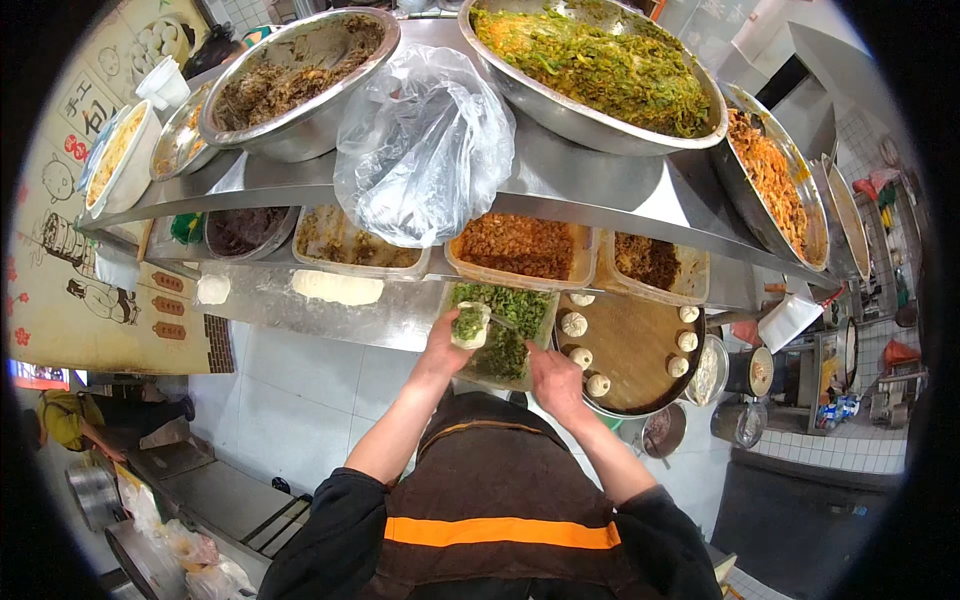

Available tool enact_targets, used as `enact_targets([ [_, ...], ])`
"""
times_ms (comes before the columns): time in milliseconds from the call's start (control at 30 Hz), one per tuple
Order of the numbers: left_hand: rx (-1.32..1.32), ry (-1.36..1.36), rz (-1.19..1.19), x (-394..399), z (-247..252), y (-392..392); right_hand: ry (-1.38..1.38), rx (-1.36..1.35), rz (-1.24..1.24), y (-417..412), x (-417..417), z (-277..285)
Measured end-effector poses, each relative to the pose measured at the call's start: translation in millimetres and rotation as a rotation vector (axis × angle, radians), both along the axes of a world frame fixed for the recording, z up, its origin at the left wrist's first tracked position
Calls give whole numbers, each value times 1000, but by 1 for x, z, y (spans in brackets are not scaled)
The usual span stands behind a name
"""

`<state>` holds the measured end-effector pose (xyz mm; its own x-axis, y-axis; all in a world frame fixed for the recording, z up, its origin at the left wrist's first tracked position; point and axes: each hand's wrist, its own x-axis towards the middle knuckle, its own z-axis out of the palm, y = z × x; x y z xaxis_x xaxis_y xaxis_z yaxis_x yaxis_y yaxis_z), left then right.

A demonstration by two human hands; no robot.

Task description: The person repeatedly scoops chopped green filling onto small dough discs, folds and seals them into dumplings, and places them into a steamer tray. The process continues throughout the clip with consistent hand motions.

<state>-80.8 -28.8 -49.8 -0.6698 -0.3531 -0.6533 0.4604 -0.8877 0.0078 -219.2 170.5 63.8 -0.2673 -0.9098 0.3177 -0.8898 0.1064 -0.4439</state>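
My left hand [444,345] cups a round dough wrapper [481,342] with chopped green filling [469,322] on it. My right hand [556,379] grips a thin filling spatula [502,321], its far end at the wrapper's edge. Both hands are over a clear plastic tub [448,298] of chopped green vegetable filling [529,306]. Just right of the tub is a round, dark-rimmed tray [637,349]. Several small pleated buns [574,324] sit along its left and right sides.
Flattened dough [337,287] and a smaller dough piece [214,289] lie on the steel counter [262,315]. Above runs a steel shelf [600,169] with a plastic bag [424,150] and large filling bowls [600,124]. Tubs of brown filling [521,251] stand beneath it. At left is another person [71,420].
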Motion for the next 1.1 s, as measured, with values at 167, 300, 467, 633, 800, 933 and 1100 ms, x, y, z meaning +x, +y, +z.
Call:
enact_targets([
  [167, -86, -77, -46, 15, 23, 3, 14, 404, -24, -3, -7, -42],
  [300, -131, 32, -115, 24, 41, 11, -138, 175, -31, -32, -2, -53],
  [467, -210, -8, -186, 24, 58, 27, -1257, 349, 19, -84, -34, -52],
  [633, -345, 136, -218, 43, 14, 35, -927, 437, 204, -96, -18, -20],
  [800, -316, -51, -259, 29, 20, 39, -917, 363, 203, -87, -31, -53],
  [933, -380, -111, -302, 32, 15, 43, -756, 403, 127, -105, -34, -80],
  [1100, -499, 24, -321, 42, 35, 51, -680, 432, 453, -94, -28, -35],
])
